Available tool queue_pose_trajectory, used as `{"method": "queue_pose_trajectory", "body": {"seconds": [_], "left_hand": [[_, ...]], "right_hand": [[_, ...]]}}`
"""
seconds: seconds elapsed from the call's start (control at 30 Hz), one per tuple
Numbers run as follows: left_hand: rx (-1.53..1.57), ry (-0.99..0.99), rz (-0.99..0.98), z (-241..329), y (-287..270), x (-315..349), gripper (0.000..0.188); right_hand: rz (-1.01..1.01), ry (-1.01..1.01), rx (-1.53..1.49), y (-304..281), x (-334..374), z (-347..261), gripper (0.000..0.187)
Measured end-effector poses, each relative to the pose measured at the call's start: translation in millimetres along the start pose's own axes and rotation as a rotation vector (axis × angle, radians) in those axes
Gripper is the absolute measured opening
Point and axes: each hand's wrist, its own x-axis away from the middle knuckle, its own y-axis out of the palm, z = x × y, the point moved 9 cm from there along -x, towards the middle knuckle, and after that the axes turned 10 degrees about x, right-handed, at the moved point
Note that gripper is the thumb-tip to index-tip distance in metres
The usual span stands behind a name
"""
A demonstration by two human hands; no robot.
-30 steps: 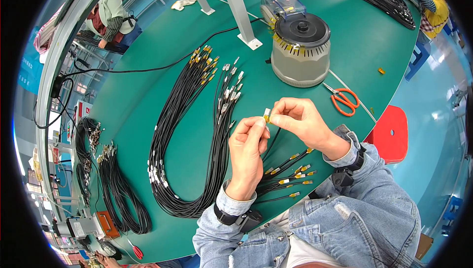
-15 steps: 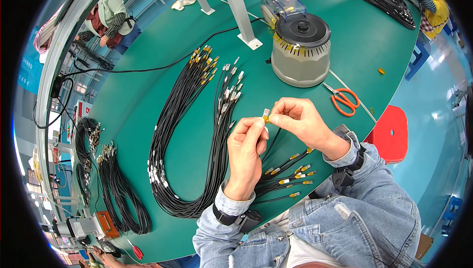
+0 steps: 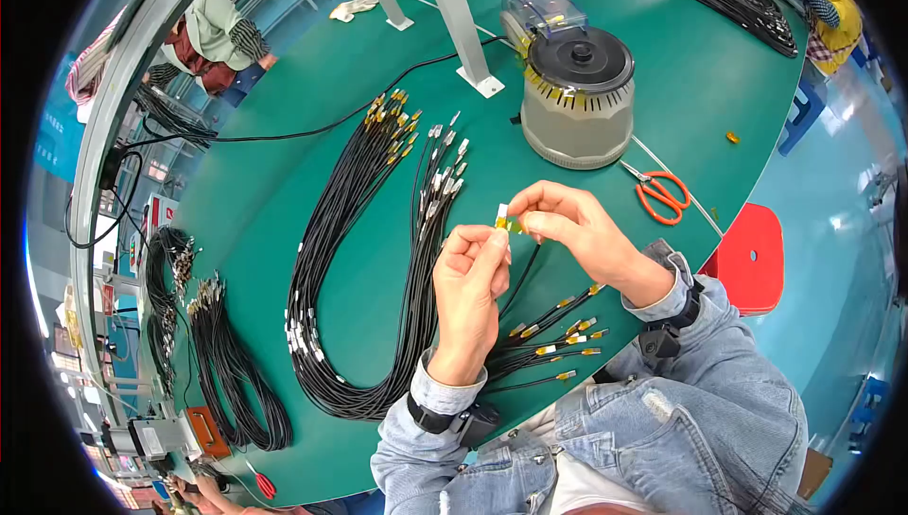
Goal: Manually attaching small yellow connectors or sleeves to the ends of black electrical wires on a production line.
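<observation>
Cable end (image 3: 502,216) with its white tip and yellow tape wrap sits pinched between both hands, above the tabletop (image 3: 284,222) near its front edge. Left hand (image 3: 470,279) clamps it from below, fingers together; its black lead runs down and toward the person. Right hand (image 3: 577,231) pinches the yellow tape on the right, equally near. Further right lie orange scissors (image 3: 662,195).

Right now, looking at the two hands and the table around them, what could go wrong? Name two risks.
1. The left hand and right hand pinch a small yellow strip on a thin black cable; it could slip or stick crooked.
2. Loose cable ends lie just under the wrists, so a sleeve might drag them off the green table.
</observation>
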Motion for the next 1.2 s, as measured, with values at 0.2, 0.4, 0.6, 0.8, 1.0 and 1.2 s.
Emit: {"method": "queue_pose_trajectory", "body": {"seconds": [0.2,0.4,0.6,0.8,1.0,1.2], "left_hand": [[0.004,0.016,-0.006,0,0,0,0.007],[-0.088,0.055,0.010,4,1,2,0.006],[-0.269,0.179,0.042,14,-1,4,0.008],[-0.362,0.217,0.016,14,4,7,0.014],[-0.409,0.224,0.009,11,4,8,0.017],[-0.403,0.227,-0.017,10,7,9,0.017]], "right_hand": [[-0.025,-0.097,0.059,0,-1,7,0.016],[-0.008,-0.123,0.108,-2,-3,7,0.017],[-0.019,-0.133,0.099,0,-1,4,0.017],[0.026,-0.218,0.180,-2,0,0,0.017],[0.016,-0.172,0.255,-2,1,-1,0.012],[0.062,-0.212,0.253,-4,1,0,0.014]]}}
